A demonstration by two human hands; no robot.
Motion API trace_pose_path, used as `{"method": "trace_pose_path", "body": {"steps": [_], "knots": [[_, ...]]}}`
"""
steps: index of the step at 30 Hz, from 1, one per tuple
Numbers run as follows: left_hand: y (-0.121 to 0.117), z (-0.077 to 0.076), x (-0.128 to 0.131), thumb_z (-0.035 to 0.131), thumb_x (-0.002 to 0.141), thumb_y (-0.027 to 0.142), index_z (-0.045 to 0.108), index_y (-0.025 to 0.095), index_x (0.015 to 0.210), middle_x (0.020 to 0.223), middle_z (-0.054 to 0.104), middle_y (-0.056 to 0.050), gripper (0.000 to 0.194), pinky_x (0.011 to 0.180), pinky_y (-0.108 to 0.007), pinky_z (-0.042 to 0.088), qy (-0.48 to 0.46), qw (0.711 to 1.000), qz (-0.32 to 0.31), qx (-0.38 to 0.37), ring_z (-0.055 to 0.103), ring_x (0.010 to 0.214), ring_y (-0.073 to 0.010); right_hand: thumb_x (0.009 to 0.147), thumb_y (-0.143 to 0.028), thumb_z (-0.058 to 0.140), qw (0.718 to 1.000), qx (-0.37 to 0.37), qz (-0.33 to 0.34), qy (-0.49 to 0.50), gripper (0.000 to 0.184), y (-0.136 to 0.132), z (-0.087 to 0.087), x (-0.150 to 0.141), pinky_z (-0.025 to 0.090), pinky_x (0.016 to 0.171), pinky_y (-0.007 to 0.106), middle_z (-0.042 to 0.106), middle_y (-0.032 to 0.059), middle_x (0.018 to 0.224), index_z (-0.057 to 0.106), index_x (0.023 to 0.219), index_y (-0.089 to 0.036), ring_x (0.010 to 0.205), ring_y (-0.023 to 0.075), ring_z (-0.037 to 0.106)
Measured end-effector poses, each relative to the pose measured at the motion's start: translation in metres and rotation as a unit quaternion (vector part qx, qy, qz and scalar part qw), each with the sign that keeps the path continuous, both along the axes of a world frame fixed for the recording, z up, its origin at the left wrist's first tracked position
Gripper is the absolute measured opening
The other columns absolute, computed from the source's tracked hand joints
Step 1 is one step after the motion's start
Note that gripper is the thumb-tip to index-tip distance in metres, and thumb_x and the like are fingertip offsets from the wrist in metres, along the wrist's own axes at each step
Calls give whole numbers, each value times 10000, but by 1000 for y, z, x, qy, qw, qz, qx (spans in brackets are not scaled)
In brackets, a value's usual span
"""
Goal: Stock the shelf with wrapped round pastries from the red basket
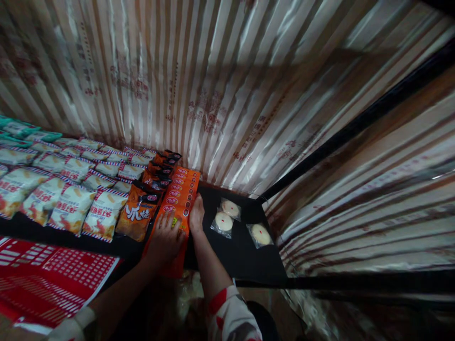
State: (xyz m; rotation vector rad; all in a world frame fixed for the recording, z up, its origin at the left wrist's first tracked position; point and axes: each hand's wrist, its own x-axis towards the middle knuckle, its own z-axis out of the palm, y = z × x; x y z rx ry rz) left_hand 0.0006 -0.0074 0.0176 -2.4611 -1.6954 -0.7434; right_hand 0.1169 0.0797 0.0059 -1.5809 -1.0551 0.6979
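A row of overlapping orange snack packets (183, 196) lies on the black shelf. My left hand (166, 234) rests on top of the nearest packet with its fingers laid out flat. At the packets' right edge, my right hand (196, 214) stands on its side and touches them; its fingers look straight, though partly turned from view. Left of the orange packets is a line of brown snack bags (137, 213) with black tops. Three round pale cakes in clear wrappers lie to the right: a near one (223, 221), one behind it (231, 207) and one farther right (260, 234).
Several white snack bags (103, 213) with striped edges fill the shelf's left side, with green bags (21, 128) beyond. A red plastic basket (64, 270) sits at the lower left. Striped, printed sheeting (213, 85) hangs behind the black shelf (245, 260). A dark pole (355, 123) slants at the right.
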Motion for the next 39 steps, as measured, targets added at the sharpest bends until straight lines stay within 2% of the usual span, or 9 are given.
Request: {"method": "trace_pose_path", "body": {"steps": [7, 12, 16, 20, 23, 26, 32, 39], "knots": [[0, 2, 1, 419, 831, 360, 587, 136, 1082, 1249, 515, -171, 377, 1011, -492, 286, 6, 1000, -3, -2, 411, 1209, -312, 884, -511, 177, 1000, -1, 2, 6, 566, 1, -1, 0, 332, 994, 356, 564, 65, 1208, 507, 1212, -187, 1182, 195, 456], [0, -1, 1, 418, 827, 358, 574, 132, 1113, 1246, 516, -175, 397, 1015, -489, 278, 1, 1000, 1, 1, 401, 1217, -312, 879, -513, 182, 1000, -10, 0, -8, 603, -4, 7, 0, 270, 1042, 362, 469, 108, 1308, 462, 1253, -130, 1240, 199, 387], [0, -5, 1, 409, 824, 355, 568, 143, 1133, 1256, 511, -163, 407, 1015, -486, 281, -7, 1000, 0, 8, 391, 1225, -311, 885, -483, 172, 998, 31, -4, -45, 599, -27, 16, -5, 227, 1067, 348, 425, 125, 1337, 440, 1262, -102, 1262, 181, 347], [1, -8, 0, 413, 811, 345, 566, 152, 1143, 1286, 483, -163, 412, 1006, -497, 284, -14, 1000, 4, -4, 386, 1227, -324, 902, -446, 177, 996, 71, 35, -32, 527, -67, 15, -15, 304, 1029, 320, 508, 88, 1260, 498, 1206, -161, 1182, 151, 436], [2, -9, -2, 400, 818, 367, 557, 160, 1155, 1301, 469, -160, 425, 1008, -501, 275, -15, 1000, -3, -16, 366, 1240, -325, 908, -419, 191, 996, 68, 57, -28, 501, -97, 10, -20, 327, 1016, 334, 538, 89, 1228, 535, 1167, -165, 1146, 156, 471], [1, -8, -3, 397, 823, 387, 543, 169, 1167, 1307, 462, -150, 432, 1021, -498, 249, -9, 1000, -6, -26, 349, 1248, -317, 901, -426, 209, 994, 43, 73, -64, 518, -117, 6, -21, 322, 1023, 351, 544, 111, 1222, 554, 1158, -138, 1150, 173, 470], [0, -2, -5, 387, 835, 370, 515, 170, 1189, 1311, 446, -142, 426, 1014, -471, 254, 14, 998, 1, -53, 340, 1243, -294, 898, -413, 205, 984, 31, 124, -127, 537, -131, 4, -16, 306, 1040, 356, 539, 118, 1236, 548, 1179, -111, 1181, 179, 449], [6, 3, -12, 318, 875, 327, 537, 204, 1151, 1252, 496, -116, 373, 955, -443, 325, 26, 998, -21, -55, 392, 1193, -264, 883, -415, 264, 989, 27, 102, -99, 489, -130, -1, -14, 311, 1033, 341, 563, 89, 1214, 577, 1152, -153, 1157, 170, 475]]}}
